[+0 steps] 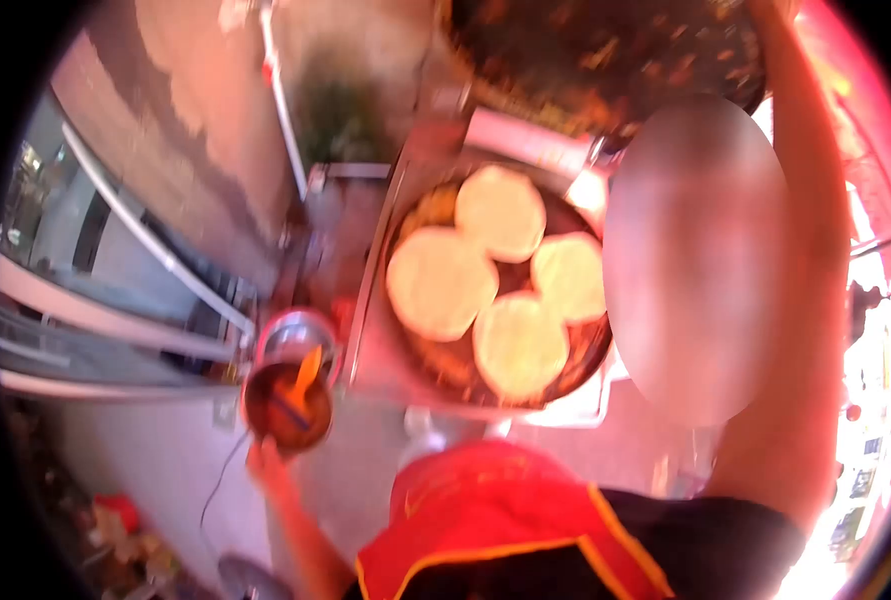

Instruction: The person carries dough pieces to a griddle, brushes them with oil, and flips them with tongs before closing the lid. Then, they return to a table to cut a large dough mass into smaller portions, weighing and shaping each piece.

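At the lower left, my left hand (265, 462) grips the near edge of a round pot (283, 432) of brown-red sauce. An orange spatula-like utensil (308, 370) stands in the sauce, and a dark bluish handle or stick lies across it. My right arm (810, 250) reaches up along the right side to the top edge, where the hand is mostly cut off. Beside it is a large dark round pan or lid (605, 60) with browned bits on it. Several pale round flatbreads (440, 283) lie in a round pan (445, 365) at the centre.
A metal counter (363, 330) surrounds the bread pan. Behind the sauce stands a pinkish metal container (297, 335). A pale cylinder (525, 140) lies between the two large pans. White rails (155, 250) and glass are on the left. A blurred oval (705, 260) covers part of the right.
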`<state>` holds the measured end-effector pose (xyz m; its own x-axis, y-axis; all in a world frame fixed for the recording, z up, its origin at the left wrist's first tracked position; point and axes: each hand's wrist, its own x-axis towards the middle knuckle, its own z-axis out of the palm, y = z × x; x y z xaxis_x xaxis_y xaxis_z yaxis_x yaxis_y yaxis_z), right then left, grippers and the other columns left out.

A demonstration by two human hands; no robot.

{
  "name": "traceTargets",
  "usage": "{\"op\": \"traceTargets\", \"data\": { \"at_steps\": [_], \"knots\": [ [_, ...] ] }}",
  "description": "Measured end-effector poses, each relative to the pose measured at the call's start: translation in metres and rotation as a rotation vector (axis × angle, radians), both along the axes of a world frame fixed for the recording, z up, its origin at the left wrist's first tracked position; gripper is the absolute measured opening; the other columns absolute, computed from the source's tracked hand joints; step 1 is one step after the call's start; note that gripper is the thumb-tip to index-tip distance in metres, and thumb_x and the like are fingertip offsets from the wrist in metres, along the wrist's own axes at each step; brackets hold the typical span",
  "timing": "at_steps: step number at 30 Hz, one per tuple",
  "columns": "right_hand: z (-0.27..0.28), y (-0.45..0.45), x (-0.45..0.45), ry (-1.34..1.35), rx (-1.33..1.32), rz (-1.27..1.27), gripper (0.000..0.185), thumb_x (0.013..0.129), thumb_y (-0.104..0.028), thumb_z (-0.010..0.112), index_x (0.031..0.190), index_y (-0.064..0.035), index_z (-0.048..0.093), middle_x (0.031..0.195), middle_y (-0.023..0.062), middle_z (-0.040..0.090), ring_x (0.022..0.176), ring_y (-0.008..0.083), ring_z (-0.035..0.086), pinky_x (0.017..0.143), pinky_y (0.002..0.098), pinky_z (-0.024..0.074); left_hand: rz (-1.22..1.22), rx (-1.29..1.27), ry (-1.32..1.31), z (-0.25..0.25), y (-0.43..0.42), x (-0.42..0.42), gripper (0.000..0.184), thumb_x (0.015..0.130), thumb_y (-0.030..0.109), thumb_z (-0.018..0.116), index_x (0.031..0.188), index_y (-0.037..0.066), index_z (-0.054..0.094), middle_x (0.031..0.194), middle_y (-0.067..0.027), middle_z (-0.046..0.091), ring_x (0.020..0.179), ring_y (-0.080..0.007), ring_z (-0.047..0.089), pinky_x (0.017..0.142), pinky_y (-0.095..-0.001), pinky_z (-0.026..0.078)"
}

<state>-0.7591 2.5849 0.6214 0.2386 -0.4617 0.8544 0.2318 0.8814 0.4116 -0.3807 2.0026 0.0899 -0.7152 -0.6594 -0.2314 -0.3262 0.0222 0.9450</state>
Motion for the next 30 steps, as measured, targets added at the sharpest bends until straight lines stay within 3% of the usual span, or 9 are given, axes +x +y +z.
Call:
{"op": "traceTargets", "data": {
  "at_steps": [5, 7, 9, 11, 14, 17, 20, 23, 30],
  "knots": [
    [0.04, -0.051, 0.128, -0.164, -0.339, 0.597, 0.028, 0.09, -0.016, 0.055, 0.116, -0.0068, 0.059, 0.122, 0.0186, 0.056, 0.113, 0.027, 0.052, 0.099, 0.0415, 0.0373, -0.032, -0.132, -0.048, -0.007, -0.011, 0.014, 0.024, 0.081, 0.019, 0.052, 0.085, -0.004, 0.058, 0.074, -0.01, 0.061, 0.056, -0.017, 0.058, 0.043, -0.0299, 0.049],
    [0.064, 0.018, 0.109, -0.244, -0.392, 0.387, 0.035, 0.088, -0.038, 0.056, 0.1, -0.0063, 0.065, 0.087, 0.0091, 0.068, 0.079, 0.0187, 0.064, 0.071, 0.0327, 0.0482, -0.058, -0.471, -0.213, -0.002, -0.007, 0.02, 0.034, 0.086, 0.03, 0.048, 0.086, -0.001, 0.064, 0.08, -0.0206, 0.063, 0.069, -0.0285, 0.061, 0.061, -0.0419, 0.048],
    [0.053, 0.03, 0.093, -0.409, -0.601, 0.328, 0.038, 0.087, -0.042, 0.057, 0.09, -0.0057, 0.068, 0.084, 0.0095, 0.068, 0.079, 0.0208, 0.064, 0.075, 0.0328, 0.0472, -0.03, -0.656, -0.295, 0.018, 0.008, 0.027, 0.04, 0.088, 0.034, 0.046, 0.085, 0.0, 0.066, 0.082, -0.0251, 0.064, 0.074, -0.0343, 0.062, 0.07, -0.0475, 0.047],
    [0.047, 0.033, 0.074, -0.524, -0.597, 0.18, 0.046, 0.084, -0.044, 0.059, 0.105, -0.0028, 0.063, 0.095, 0.0169, 0.066, 0.083, 0.0294, 0.064, 0.077, 0.041, 0.0486, 0.017, -0.674, -0.28, 0.048, 0.029, 0.031, 0.039, 0.088, 0.03, 0.044, 0.081, -0.002, 0.065, 0.079, -0.0235, 0.064, 0.073, -0.0345, 0.062, 0.068, -0.0468, 0.047],
    [0.031, 0.061, 0.004, -0.424, -0.452, 0.073, 0.059, 0.089, -0.052, 0.044, 0.128, -0.0079, 0.049, 0.138, 0.0137, 0.044, 0.129, 0.031, 0.039, 0.107, 0.0478, 0.0264, -0.094, -0.661, -0.268, 0.063, 0.039, 0.049, 0.033, 0.089, 0.024, 0.043, 0.077, 0.001, 0.063, 0.079, -0.0207, 0.064, 0.073, -0.0351, 0.061, 0.066, -0.0471, 0.047],
    [0.054, 0.078, -0.016, -0.868, -0.676, -0.014, 0.065, 0.09, -0.056, 0.034, 0.135, -0.009, 0.042, 0.145, 0.0108, 0.035, 0.135, 0.0295, 0.031, 0.109, 0.0519, 0.0197, -0.053, -0.855, -0.307, 0.046, 0.044, 0.074, 0.024, 0.088, 0.02, 0.046, 0.078, 0.006, 0.061, 0.081, -0.0175, 0.064, 0.076, -0.0345, 0.061, 0.066, -0.0466, 0.048],
    [0.061, 0.088, -0.022, -0.977, -0.622, -0.052, 0.067, 0.09, -0.06, 0.031, 0.125, -0.0071, 0.051, 0.132, 0.0135, 0.049, 0.124, 0.0322, 0.044, 0.104, 0.0533, 0.0265, 0.026, -0.915, -0.351, 0.009, 0.034, 0.108, 0.013, 0.083, 0.022, 0.057, 0.084, 0.01, 0.063, 0.085, -0.0141, 0.066, 0.079, -0.0308, 0.062, 0.069, -0.043, 0.049],
    [0.055, 0.059, -0.007, -0.875, -0.587, -0.134, 0.071, 0.088, -0.065, 0.031, 0.113, -0.0044, 0.059, 0.114, 0.0177, 0.06, 0.111, 0.0342, 0.055, 0.097, 0.0527, 0.035, 0.302, -0.143, 0.079, 0.013, 0.032, 0.122, 0.021, 0.078, 0.014, 0.049, 0.077, -0.006, 0.057, 0.068, -0.0114, 0.059, 0.051, -0.0179, 0.057, 0.039, -0.0311, 0.049],
    [0.015, 0.028, 0.064, -0.511, -0.159, 0.019, 0.051, 0.085, -0.053, 0.055, 0.092, -0.0024, 0.055, 0.082, 0.0162, 0.064, 0.084, 0.0356, 0.061, 0.076, 0.0465, 0.0473, 0.27, -0.093, 0.043, 0.069, 0.036, 0.133, 0.02, 0.078, 0.01, 0.047, 0.066, -0.006, 0.051, 0.061, -0.0096, 0.054, 0.047, -0.0166, 0.053, 0.04, -0.0298, 0.045]
  ]
}}
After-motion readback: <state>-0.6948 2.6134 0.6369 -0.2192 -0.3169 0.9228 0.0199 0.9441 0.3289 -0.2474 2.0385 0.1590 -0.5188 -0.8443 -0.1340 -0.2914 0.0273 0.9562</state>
